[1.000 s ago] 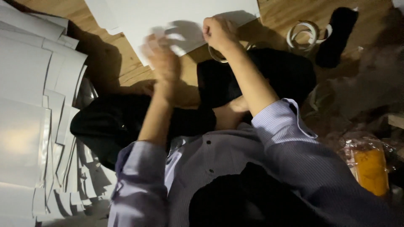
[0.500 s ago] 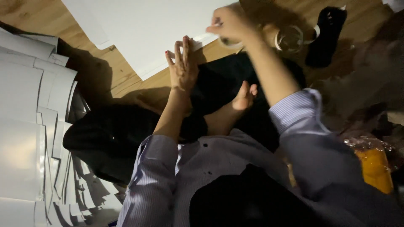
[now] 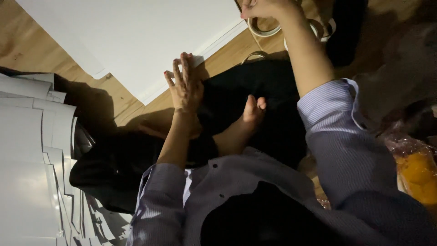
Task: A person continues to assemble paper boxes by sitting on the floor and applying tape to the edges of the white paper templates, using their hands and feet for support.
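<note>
On the wooden floor [image 3: 227,57], a large white sheet [image 3: 136,36] spreads toward eleven o'clock. The left hand [image 3: 184,84], fingers together and flat, presses its near corner. At one o'clock the right hand [image 3: 259,8] is curled by a tape roll [image 3: 264,28]; its grip is unclear.

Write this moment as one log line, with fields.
left hand: flat on white sheet corner | right hand: at tape roll | floor: wood

Hands [image 3: 184,86] on white sheet [image 3: 136,41] — wooden floor [image 3: 227,57]
</note>
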